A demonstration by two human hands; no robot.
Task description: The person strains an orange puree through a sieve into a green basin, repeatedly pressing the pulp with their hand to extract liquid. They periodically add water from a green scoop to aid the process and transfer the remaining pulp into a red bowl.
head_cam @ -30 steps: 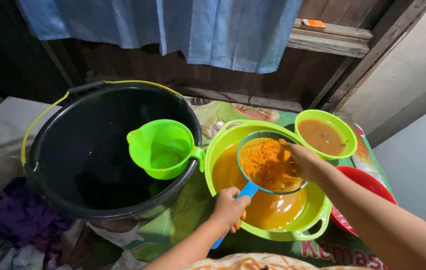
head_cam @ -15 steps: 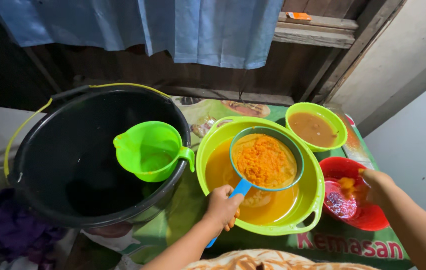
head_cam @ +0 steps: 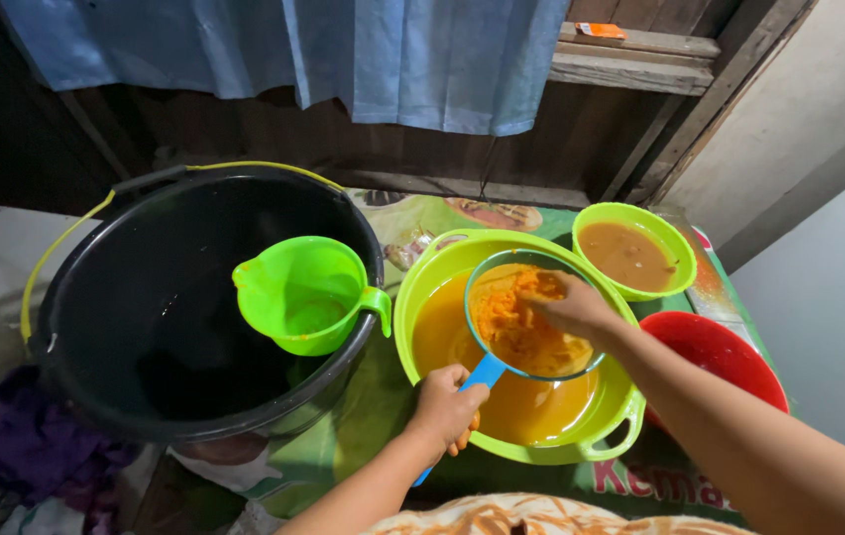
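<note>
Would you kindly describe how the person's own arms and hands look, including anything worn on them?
Both forearms are bare with no sleeves in view. The left hand and right hand wear no gloves, and no rings, watch or bracelets can be seen. Nothing covers the wrists.

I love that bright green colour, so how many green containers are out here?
3: a green jug in the black bucket, a big green basin under the strainer, and a small green bowl behind it. Others may be out of view.
</note>
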